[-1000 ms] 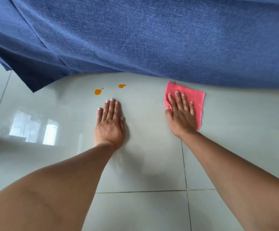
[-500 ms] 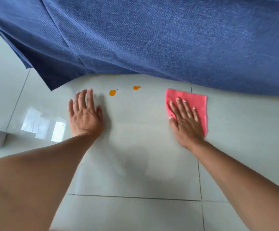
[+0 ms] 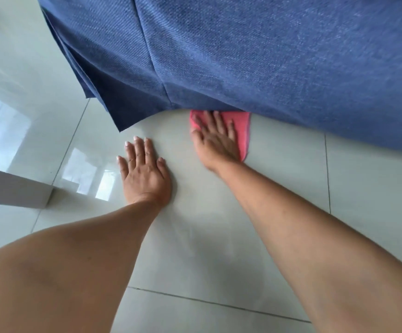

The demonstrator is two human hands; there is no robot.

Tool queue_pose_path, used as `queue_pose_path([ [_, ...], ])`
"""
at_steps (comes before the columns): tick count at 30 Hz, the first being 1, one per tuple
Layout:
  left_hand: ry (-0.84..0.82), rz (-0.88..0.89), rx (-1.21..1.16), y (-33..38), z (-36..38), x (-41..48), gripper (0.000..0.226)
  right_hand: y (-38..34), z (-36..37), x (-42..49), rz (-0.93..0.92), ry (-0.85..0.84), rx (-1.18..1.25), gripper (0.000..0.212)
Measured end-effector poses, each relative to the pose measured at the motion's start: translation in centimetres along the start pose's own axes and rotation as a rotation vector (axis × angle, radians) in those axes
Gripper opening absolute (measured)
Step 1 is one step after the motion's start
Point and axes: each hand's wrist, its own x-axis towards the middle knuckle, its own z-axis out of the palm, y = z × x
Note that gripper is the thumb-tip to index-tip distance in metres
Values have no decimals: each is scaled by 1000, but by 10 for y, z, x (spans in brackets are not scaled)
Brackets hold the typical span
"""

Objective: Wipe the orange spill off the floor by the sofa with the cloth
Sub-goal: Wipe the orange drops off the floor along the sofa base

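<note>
A pink cloth [image 3: 243,131] lies flat on the pale tiled floor, right against the lower edge of the blue sofa [image 3: 255,56]. My right hand [image 3: 215,138] presses down on the cloth with its fingers spread, blurred by motion. To its left, my left hand [image 3: 144,169] rests flat on the bare tile, palm down, holding nothing. No orange spots show on the floor; the place where they were lies under the cloth and my right hand.
The sofa's hanging blue fabric fills the top of the view and its corner [image 3: 120,126] reaches the floor left of the cloth. A white block-shaped object [image 3: 15,191] stands at the left edge. Glossy tiles with dark grout lines [image 3: 219,304] stretch toward me.
My right hand slid the cloth leftward along the sofa edge, over the two orange drops. These drops no longer show. My left hand lies flat on the floor, left of the cloth.
</note>
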Motion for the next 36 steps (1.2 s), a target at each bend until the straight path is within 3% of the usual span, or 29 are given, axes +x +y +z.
queue_pose_path([
  [3, 0, -1, -30, 0, -3, -1, 61, -12, 11, -41, -244, -97, -70, 54],
  [7, 3, 2, -55, -1, -3, -1, 61, 39, 8, -91, -532, -167, -199, 58],
  [9, -1, 1, -47, -1, -3, -1, 61, 73, -3, -90, -457, -130, -241, 58],
  [11, -8, -1, -37, 0, -3, -2, 61, 88, -11, -70, -242, -75, -238, 59],
  [14, -13, -3, -32, 2, -4, -2, 61, 61, -8, -30, 18, -2, -191, 58],
  [16, -15, -6, -40, 1, -5, -2, 61, 28, 1, -18, 40, 14, -155, 58],
  [21, -6, 1, -102, -1, -6, -1, 58, -12, 22, -79, -345, -99, -195, 55],
  [23, 5, -6, -122, -2, -5, -1, 57, 15, 21, -112, -541, -151, -229, 56],
  [25, 22, -2, -116, -3, -4, -1, 57, 60, 10, -125, -613, -154, -270, 57],
  [28, 21, -5, -98, -2, -2, -1, 58, 110, -10, -101, -313, -90, -274, 59],
  [30, 26, -4, -90, 0, -2, -1, 58, 105, -17, -68, -36, -15, -239, 60],
  [32, 24, -8, -92, 0, -2, -1, 58, 76, -12, -37, 125, 41, -188, 60],
  [34, 25, -11, -85, 0, -2, -1, 58, 37, -1, -22, 107, 51, -172, 59],
  [36, 23, -10, -86, 0, -3, -1, 58, 4, 11, -32, -36, 9, -179, 59],
])
